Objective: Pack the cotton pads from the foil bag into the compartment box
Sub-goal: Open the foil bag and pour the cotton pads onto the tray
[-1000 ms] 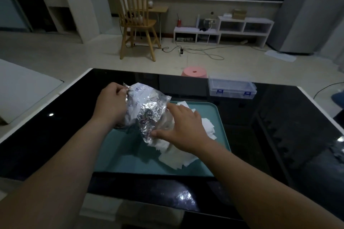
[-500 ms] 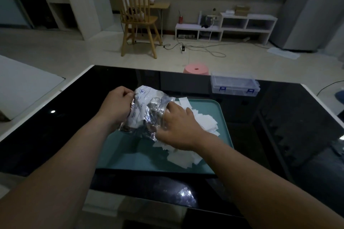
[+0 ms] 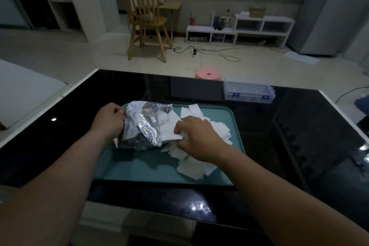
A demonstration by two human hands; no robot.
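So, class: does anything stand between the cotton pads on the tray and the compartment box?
Nothing stands on the black table between the cotton pads and the compartment box. The box itself looks closed, though.

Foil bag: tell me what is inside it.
White cotton pads show at the open mouth of the foil bag, where the right hand pinches some. The left hand grips its other end. The crumpled foil hides how many lie deeper inside.

Crumpled foil bag (image 3: 143,126) against heaped white cotton pads (image 3: 191,170), clear compartment box (image 3: 248,94) beyond
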